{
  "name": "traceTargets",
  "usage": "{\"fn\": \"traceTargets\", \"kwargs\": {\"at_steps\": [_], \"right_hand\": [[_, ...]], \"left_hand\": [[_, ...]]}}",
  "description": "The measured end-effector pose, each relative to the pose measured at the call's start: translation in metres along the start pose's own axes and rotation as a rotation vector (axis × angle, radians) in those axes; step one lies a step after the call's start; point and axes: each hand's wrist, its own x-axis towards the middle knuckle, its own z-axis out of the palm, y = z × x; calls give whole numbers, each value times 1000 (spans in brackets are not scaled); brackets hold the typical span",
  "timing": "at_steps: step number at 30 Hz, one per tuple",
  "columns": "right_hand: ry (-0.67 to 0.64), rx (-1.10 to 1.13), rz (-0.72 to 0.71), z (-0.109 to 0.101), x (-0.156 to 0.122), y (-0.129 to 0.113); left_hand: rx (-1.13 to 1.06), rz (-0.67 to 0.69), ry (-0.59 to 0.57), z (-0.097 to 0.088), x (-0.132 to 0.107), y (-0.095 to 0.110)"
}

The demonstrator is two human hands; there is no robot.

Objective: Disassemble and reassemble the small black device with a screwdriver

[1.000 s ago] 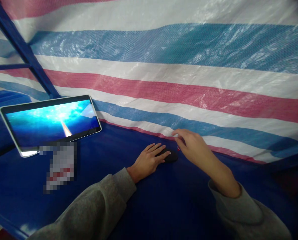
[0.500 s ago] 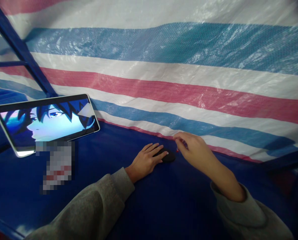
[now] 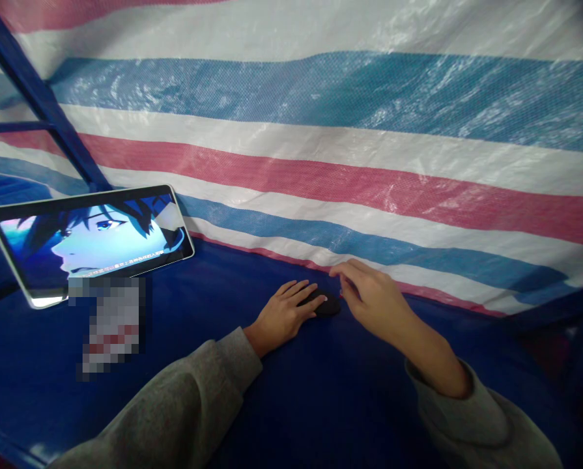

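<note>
My left hand (image 3: 287, 308) lies palm down with its fingers stretched over a small black rounded object (image 3: 331, 305). Its fingertips rest on the top and left side of that object, covering much of it; a small pale spot shows near one fingertip. Just to the right, my right hand (image 3: 367, 293) hovers close to the object's right edge. The fingers there are bent and drawn together, and whatever may be between the tips is too small or hidden to make out. Both hands are above the dark blue surface (image 3: 281, 404).
A tablet-like screen (image 3: 110, 238) with a white frame leans at the left, playing an animation. In front of it is a pixelated pale item (image 3: 118, 319) with a red band. A striped plastic sheet (image 3: 320, 143) hangs behind, beside a blue metal frame (image 3: 42, 98).
My right hand has shifted slightly left, nearer the black object. A small red bit beneath its fingers no longer shows clearly. My left hand stays on the object. The screen picture has changed.
</note>
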Motion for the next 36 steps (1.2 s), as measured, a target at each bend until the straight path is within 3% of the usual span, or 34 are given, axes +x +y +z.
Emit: {"fn": "traceTargets", "kwargs": {"at_steps": [5, 10, 15, 20, 25, 30, 36], "right_hand": [[41, -50, 83, 1, 1, 6], [15, -27, -4, 0, 2, 10], [48, -83, 81, -1, 1, 9], [-13, -52, -38, -3, -1, 7], [11, -133, 77, -2, 0, 8], [-14, -116, 0, -1, -1, 5], [29, -152, 72, -1, -1, 5]], "left_hand": [[-3, 6, -10, -1, 0, 0], [-5, 6, -6, -1, 0, 0], [-14, -7, -17, -2, 1, 1], [-19, -9, -12, -2, 1, 2], [-23, -5, -12, -2, 1, 2], [-12, -6, -15, -2, 1, 2], [-15, -7, -20, -3, 1, 1]]}}
